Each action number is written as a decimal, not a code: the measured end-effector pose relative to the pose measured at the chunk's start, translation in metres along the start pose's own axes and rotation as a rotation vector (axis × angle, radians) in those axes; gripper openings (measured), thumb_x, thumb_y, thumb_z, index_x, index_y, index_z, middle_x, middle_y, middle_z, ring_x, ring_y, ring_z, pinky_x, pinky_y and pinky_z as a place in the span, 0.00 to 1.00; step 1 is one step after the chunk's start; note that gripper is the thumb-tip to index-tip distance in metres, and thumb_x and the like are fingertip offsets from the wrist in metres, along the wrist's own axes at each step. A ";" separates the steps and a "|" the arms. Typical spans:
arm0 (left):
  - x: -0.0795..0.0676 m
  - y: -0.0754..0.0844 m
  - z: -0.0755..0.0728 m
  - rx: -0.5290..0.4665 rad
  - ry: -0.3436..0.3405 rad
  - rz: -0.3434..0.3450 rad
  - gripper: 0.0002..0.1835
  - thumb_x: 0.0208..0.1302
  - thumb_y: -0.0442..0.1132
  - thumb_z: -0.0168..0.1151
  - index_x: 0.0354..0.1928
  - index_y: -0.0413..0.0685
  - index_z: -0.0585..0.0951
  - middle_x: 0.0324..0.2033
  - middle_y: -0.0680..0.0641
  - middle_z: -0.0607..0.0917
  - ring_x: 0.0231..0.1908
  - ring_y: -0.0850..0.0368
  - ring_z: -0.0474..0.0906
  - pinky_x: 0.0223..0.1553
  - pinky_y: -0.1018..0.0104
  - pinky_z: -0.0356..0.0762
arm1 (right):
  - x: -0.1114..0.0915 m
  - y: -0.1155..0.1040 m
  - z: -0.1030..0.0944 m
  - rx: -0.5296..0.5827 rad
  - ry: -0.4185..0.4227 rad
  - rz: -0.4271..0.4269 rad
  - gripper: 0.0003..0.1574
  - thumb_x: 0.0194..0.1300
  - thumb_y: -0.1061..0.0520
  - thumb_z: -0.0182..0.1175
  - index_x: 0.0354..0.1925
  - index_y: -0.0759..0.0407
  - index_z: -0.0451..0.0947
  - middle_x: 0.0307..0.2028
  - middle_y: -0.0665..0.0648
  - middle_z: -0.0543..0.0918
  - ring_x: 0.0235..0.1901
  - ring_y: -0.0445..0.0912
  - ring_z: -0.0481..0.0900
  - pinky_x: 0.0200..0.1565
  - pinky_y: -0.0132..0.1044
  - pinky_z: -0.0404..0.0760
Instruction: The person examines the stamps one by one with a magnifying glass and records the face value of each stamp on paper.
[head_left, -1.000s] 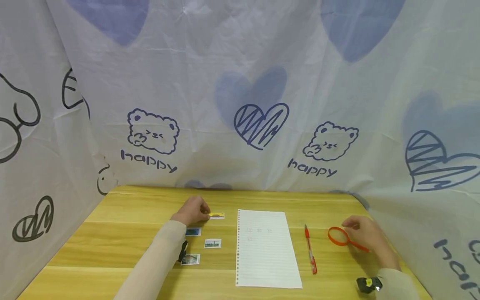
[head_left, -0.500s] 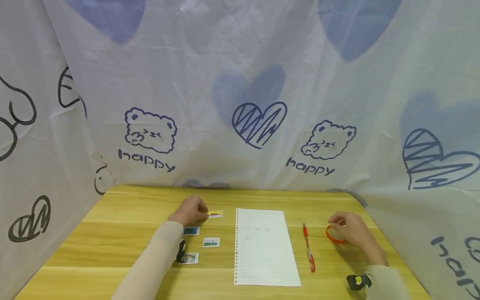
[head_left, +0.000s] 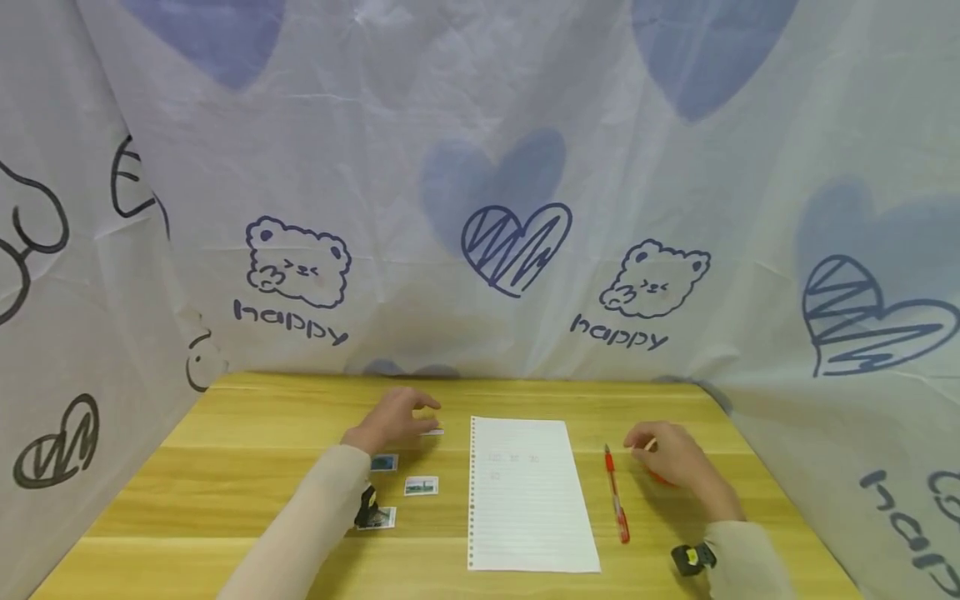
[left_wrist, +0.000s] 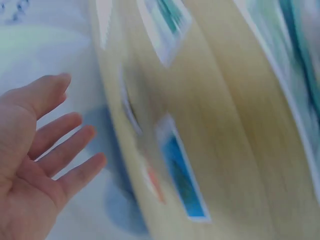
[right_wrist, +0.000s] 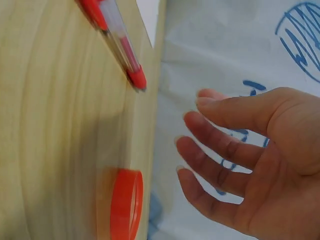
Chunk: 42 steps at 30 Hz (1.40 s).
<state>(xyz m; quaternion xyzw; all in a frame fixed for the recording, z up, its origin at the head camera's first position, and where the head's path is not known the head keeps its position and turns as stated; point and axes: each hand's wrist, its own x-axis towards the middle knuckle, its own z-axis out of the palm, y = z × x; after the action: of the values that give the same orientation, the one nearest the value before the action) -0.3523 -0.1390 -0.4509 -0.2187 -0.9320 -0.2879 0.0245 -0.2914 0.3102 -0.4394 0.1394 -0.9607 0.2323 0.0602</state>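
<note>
My left hand [head_left: 393, 417] hovers over a stamp [head_left: 433, 432], which it mostly covers in the head view. Its fingers [left_wrist: 70, 150] are spread and hold nothing. Nearby lie a blue stamp [head_left: 386, 462], a stamp with a green scene [head_left: 422, 486] and a darker one [head_left: 384, 518], partly behind the wrist strap. My right hand [head_left: 675, 458] is above the table with loosely bent fingers and nothing in them. It hides most of a red magnifying glass [head_left: 662, 478], whose rim [right_wrist: 120, 205] shows in the right wrist view. A red pen [head_left: 617, 496] lies left of that hand.
A sheet of lined paper [head_left: 532, 517] with punched holes and faint red figures lies mid-table, between the stamps and the pen. White printed cloth [head_left: 420, 333] hangs along the back and sides of the wooden table [head_left: 187, 500].
My left hand has left the stamp's edge and opened its fingers, shifting slightly right. My right hand has moved left over the magnifying glass, toward the pen.
</note>
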 end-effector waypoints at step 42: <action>-0.041 0.079 0.047 0.176 -0.261 0.116 0.34 0.49 0.49 0.83 0.56 0.39 0.84 0.58 0.41 0.86 0.61 0.44 0.81 0.67 0.51 0.78 | 0.016 -0.003 0.036 -0.074 -0.157 -0.112 0.18 0.54 0.75 0.66 0.30 0.52 0.82 0.24 0.49 0.78 0.26 0.42 0.69 0.30 0.32 0.70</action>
<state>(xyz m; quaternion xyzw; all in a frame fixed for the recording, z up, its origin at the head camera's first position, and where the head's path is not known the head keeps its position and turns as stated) -0.2782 -0.0714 -0.4554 -0.3044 -0.9348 -0.1726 -0.0613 -0.3070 0.2872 -0.4666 0.2083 -0.9611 0.1813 0.0029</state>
